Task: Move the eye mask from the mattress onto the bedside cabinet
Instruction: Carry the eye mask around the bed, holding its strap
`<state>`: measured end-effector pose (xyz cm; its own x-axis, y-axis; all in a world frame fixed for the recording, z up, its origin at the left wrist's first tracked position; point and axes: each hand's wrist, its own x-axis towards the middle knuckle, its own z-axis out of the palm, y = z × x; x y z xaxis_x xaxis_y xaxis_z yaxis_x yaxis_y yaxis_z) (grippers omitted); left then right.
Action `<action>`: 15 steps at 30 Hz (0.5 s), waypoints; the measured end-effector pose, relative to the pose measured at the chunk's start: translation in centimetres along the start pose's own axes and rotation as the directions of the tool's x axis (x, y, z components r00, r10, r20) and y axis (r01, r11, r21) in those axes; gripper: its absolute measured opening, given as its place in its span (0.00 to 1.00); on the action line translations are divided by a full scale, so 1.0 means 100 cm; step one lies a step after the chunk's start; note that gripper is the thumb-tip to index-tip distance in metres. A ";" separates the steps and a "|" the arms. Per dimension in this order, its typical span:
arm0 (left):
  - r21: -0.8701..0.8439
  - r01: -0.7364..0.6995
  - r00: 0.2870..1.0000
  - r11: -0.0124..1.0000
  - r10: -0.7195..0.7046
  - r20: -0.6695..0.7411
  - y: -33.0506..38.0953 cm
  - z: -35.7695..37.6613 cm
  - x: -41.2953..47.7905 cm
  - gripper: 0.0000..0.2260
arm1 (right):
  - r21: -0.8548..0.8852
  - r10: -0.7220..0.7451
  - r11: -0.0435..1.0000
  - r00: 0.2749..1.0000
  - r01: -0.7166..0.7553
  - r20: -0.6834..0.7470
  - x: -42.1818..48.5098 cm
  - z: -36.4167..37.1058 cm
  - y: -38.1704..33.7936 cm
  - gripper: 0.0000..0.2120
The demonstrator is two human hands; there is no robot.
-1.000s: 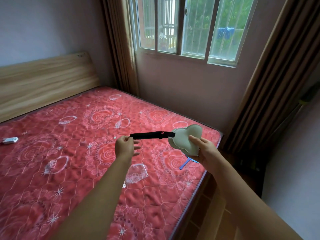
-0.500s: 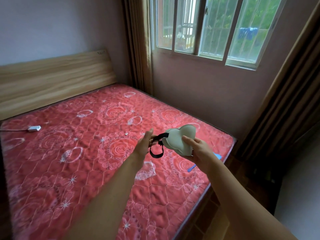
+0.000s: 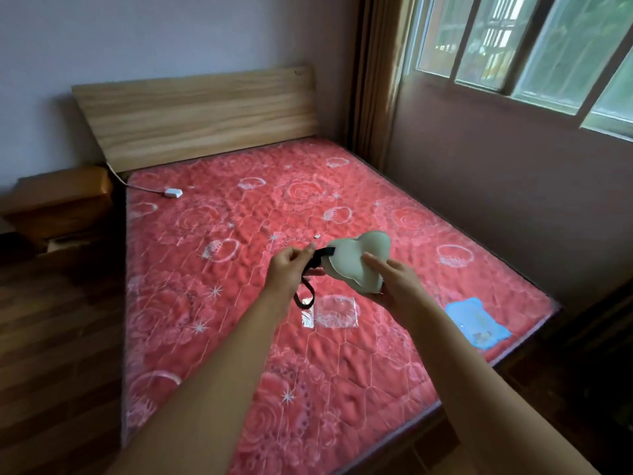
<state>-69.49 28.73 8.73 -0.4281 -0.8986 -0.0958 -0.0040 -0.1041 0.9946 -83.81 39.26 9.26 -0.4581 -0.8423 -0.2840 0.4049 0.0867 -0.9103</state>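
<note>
The eye mask (image 3: pixel 352 260) is pale green and cloud-shaped, with a black strap (image 3: pixel 306 286) that hangs in a loop. I hold it in the air above the red quilted mattress (image 3: pixel 212 255). My right hand (image 3: pixel 394 281) grips the padded part from the right. My left hand (image 3: pixel 291 269) pinches the strap close to the mask's left edge. The bedside cabinet (image 3: pixel 65 200) is brown wood and stands at the far left, beside the headboard.
A clear plastic bag (image 3: pixel 334 311) and a blue card (image 3: pixel 478 322) lie on the mattress near my hands. A white adapter with a cable (image 3: pixel 173 192) lies near the wooden headboard (image 3: pixel 205 114). Wooden floor runs along the bed's left side; a window and curtain are at right.
My view has swung left, bringing the bedside cabinet and the whole headboard into sight. My left hand slid along the strap toward the mask, so the strap went from taut to a hanging loop.
</note>
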 end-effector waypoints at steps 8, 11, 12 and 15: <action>-0.017 -0.068 0.958 0.998 0.061 -0.282 0.005 -0.118 -0.025 0.10 | -0.123 0.063 0.992 0.979 -0.040 0.193 0.010 0.109 0.028 0.06; -0.047 -0.093 0.915 0.995 0.067 -0.397 0.008 -0.173 -0.045 0.11 | -0.152 0.091 0.987 0.955 -0.049 0.283 0.005 0.164 0.045 0.09; -0.054 -0.103 0.896 0.993 0.069 -0.438 0.009 -0.192 -0.053 0.11 | -0.155 0.099 0.987 0.946 -0.052 0.308 0.001 0.183 0.052 0.07; -0.019 -0.123 0.830 0.992 0.093 -0.550 0.013 -0.244 -0.081 0.12 | -0.152 0.128 0.985 0.919 -0.076 0.372 -0.011 0.237 0.076 0.06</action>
<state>-43.99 25.49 9.78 0.1410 -0.9900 -0.0099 0.0656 -0.0006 0.9978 -61.45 28.28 9.76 -0.0748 -0.9611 -0.2659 0.3139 0.2304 -0.9211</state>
